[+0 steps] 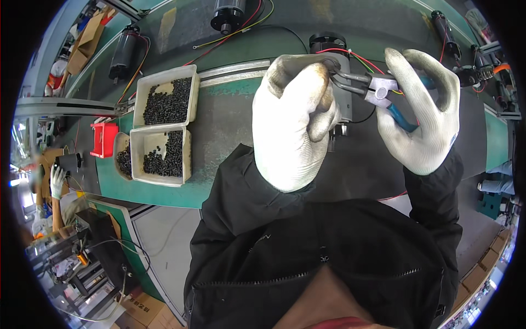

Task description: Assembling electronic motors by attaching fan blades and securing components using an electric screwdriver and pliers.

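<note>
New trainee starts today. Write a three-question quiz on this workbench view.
1. True or false: the right hand holds blue-handled pliers.
2. How many white trays of small black parts sit on the green bench? A) one B) two C) four
3. Fill in: both hands wear white ____.

Key: 1 true. 2 B. 3 gloves; the left hand grips the wired motor.

Brown cardboard box (87, 41) at upper left — open flaps, another brown carton (143, 308) on floor, lower left
</note>
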Demonstrator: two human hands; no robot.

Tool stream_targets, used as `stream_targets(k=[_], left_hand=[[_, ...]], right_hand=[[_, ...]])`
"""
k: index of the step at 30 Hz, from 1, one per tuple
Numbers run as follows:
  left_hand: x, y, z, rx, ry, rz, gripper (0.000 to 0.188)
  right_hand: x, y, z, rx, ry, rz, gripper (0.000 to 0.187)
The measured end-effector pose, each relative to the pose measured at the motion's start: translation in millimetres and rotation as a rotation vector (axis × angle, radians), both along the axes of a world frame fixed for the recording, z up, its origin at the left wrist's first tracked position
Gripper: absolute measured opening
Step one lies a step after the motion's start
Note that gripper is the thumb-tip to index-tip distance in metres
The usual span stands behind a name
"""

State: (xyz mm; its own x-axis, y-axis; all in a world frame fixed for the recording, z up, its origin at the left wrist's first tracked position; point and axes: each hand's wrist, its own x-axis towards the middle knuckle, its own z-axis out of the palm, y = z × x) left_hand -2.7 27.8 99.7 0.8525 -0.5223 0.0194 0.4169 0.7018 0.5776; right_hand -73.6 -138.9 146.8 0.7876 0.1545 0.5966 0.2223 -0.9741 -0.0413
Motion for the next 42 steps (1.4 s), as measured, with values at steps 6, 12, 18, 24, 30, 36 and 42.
stream_targets(k=[6, 12, 18, 24, 30, 36, 42], left_hand=[[3.2, 0.4, -5.4, 0.057, -0.031, 0.075, 0.020], [7.6, -5.0, -6.5, 0.166, -0.079, 0.181, 0.015], [84.8, -46.2, -13.8, 0.963, -0.948, 0.500, 0.030], [119.1, -74.1, -92.2, 1.407, -0.710, 0.134, 0.062], [70.9, -75.5, -37.4, 1.173, -0.731, 0.374, 0.054], [3.2, -8.0, -4.7, 0.518, -1.061, 0.214, 0.091], [-7.1, 0.5, -8.6, 0.435, -1.161, 0.123, 0.101]], right_hand=[[3.7, 4.5, -1.7, -0.018, 0.007, -0.045, 0.061], [17.0, -1.5, -7.6, -0.017, 0.051, -0.034, 0.053], [62.9, -74.9, -45.5, 0.883, 0.161, -0.068, 0.024], [59.4, -84.7, -150.8, 2.170, 0.768, 0.215, 0.039], [27.7, -62.5, -123.7, 2.128, 0.254, 0.484, 0.035], [-51.7, -41.3, -16.6, 1.143, 0.575, 0.371, 0.038], [-47.4, -33.7, 57.9, 0.179, 0.513, 0.095, 0.056]])
